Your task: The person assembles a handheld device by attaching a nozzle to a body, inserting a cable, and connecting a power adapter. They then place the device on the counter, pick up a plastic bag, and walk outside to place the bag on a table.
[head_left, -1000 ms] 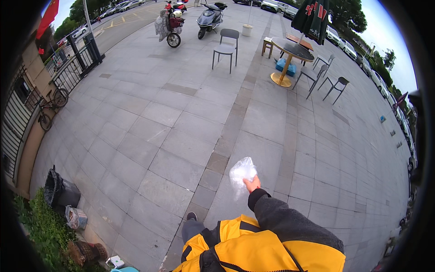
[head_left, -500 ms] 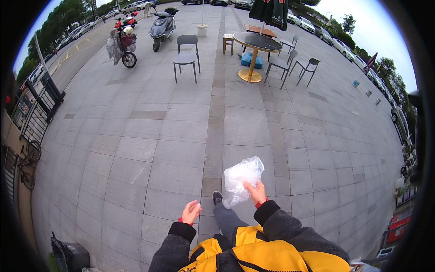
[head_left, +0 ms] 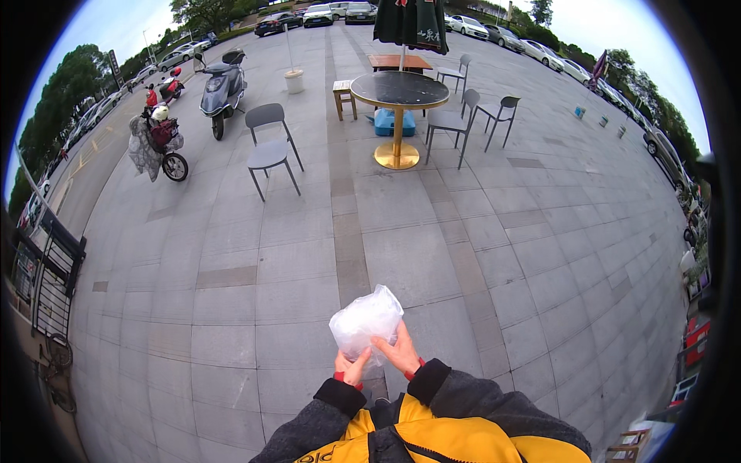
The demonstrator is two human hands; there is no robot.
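Observation:
A crumpled, see-through white plastic bag [head_left: 363,318] is held out in front of me with both hands; what it contains, if anything, I cannot make out. My left hand [head_left: 352,367] grips its lower left edge, thumb on the near side. My right hand [head_left: 400,351] holds the lower right part, its thumb pressed on the plastic and the other fingers behind. Dark grey sleeves with black cuffs and a yellow garment [head_left: 455,432] show below the hands.
Grey paving stretches ahead. A grey chair [head_left: 268,154] stands ahead to the left; a round black table [head_left: 399,88] with a gold base and folded umbrella [head_left: 409,27] stands ahead, chairs at its right. Scooters [head_left: 222,89] are parked at the left, cars [head_left: 469,28] farther back.
My left hand has come up to the bag and taken hold of it. The bag and my right hand have moved left. The table and chair now appear nearer.

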